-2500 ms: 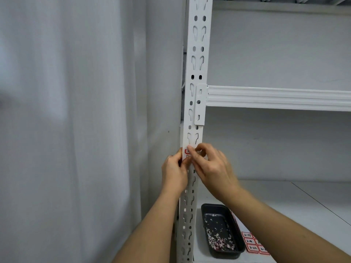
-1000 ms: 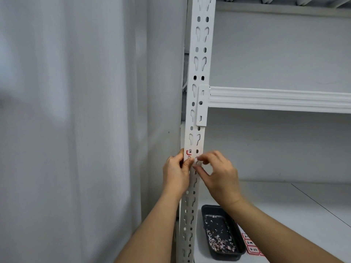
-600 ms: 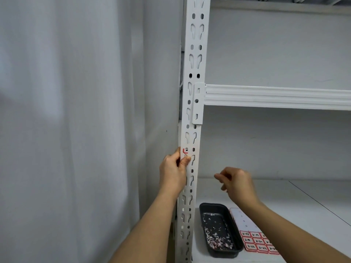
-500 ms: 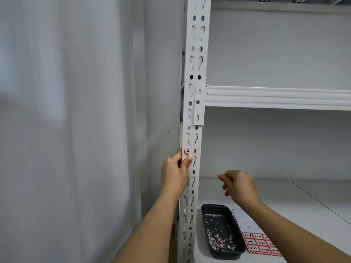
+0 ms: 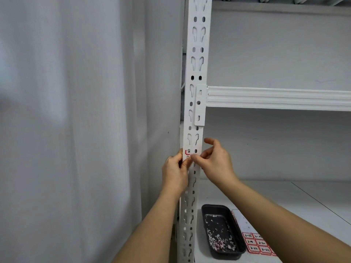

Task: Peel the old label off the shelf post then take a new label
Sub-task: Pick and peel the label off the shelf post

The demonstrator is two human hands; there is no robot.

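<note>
Left hand (image 5: pixel 175 172) gripping shelf post (image 5: pixel 197 73), right hand (image 5: pixel 214 162) pinching at old label (image 5: pixel 187 152) remnant.

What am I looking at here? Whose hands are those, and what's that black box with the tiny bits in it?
The camera sits on a person's head, so you see their own two hands. The left hand grips the white shelf post. The right hand picks at a torn red label scrap stuck on it. Down on the shelf lies a black tray holding little peeled scraps. Beside it is a sheet of new red labels, waiting.
</note>
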